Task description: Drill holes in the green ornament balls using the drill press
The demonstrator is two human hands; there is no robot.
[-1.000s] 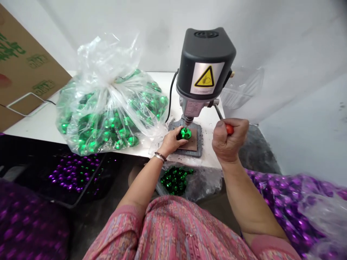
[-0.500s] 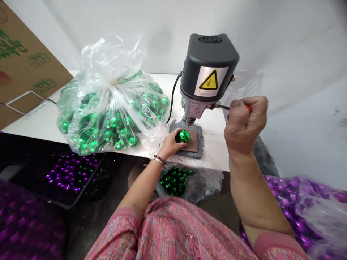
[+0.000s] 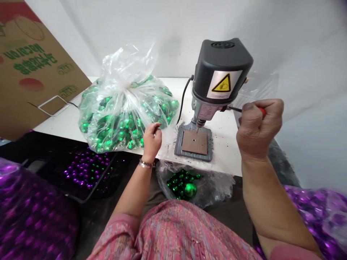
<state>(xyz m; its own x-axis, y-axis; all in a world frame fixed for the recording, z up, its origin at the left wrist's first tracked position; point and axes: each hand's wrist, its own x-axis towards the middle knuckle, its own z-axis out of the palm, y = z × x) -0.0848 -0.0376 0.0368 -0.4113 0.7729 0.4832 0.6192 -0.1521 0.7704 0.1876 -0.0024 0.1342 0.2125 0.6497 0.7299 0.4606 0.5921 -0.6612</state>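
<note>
A small black bench drill (image 3: pixel 222 74) stands on the white table (image 3: pixel 65 119), over a grey base with a brown board (image 3: pixel 194 141) that lies bare. My right hand (image 3: pixel 257 126) is closed round the drill's red-knobbed lever (image 3: pixel 261 111), held high. Empty, with the fingers loosely curled, my left hand (image 3: pixel 151 139) hovers at the table's front edge. It is beside the big clear bag of shiny green balls (image 3: pixel 123 115). One green ball (image 3: pixel 190 190) lies on top of the balls in a clear bag (image 3: pixel 189 182) under the table edge.
A cardboard box (image 3: pixel 29 72) leans at the left. A black crate of purple and green balls (image 3: pixel 86 168) sits below the table. Bags of purple balls lie at the lower left (image 3: pixel 29 213) and lower right (image 3: pixel 320 213). Dark chips dot the table around the drill.
My left hand took the green ball off the board and let it go; a ball now lies in the bag below. My right hand raised the lever. The camera shifted left.
</note>
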